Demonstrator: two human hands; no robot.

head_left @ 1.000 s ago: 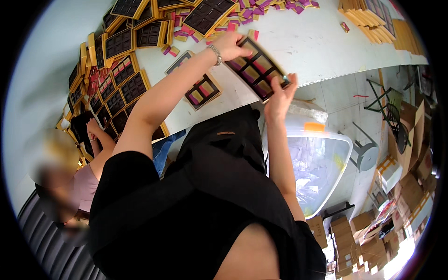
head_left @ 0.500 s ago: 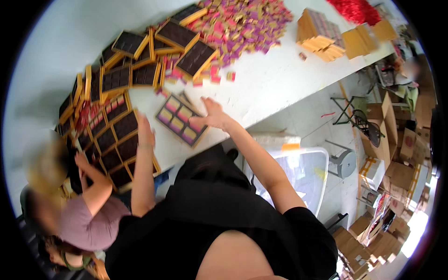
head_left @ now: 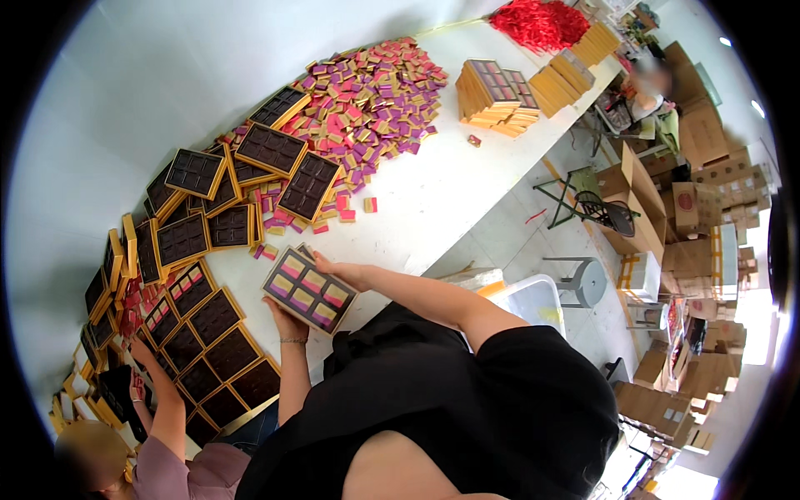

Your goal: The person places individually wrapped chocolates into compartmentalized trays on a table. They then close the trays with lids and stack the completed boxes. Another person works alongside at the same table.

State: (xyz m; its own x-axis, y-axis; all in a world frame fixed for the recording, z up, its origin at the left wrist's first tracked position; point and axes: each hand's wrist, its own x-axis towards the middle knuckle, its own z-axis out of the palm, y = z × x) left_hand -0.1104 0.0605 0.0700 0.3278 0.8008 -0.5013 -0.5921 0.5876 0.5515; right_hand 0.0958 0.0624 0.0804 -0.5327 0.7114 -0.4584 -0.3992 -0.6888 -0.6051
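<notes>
A shallow box (head_left: 311,292) with a dark divider holds wrapped pieces in pink, purple and gold, one in each compartment. My left hand (head_left: 288,323) grips it by its lower left side, with the fingers partly hidden beneath. At its upper right edge my right hand (head_left: 340,271) takes hold, fingers bent round the rim. A dark edge of something shows behind the box's top corner; I cannot make out what it is. Several boxes with empty dark trays (head_left: 308,187) lie heaped just beyond, beside a large pile of small wrapped pieces (head_left: 375,108).
Filled boxes stand stacked (head_left: 492,96) farther along the white table (head_left: 400,217), near gold boxes (head_left: 562,83) and red shredded filler (head_left: 542,25). At left a co-worker's hand (head_left: 142,354) reaches among rows of trays (head_left: 229,354). A grey stool (head_left: 583,282) and cartons (head_left: 708,200) stand right.
Both hands, spread and apart from the box before, have closed on it. The left hand moved right to its side. The box is now tilted in my hands, and the whole view has shifted.
</notes>
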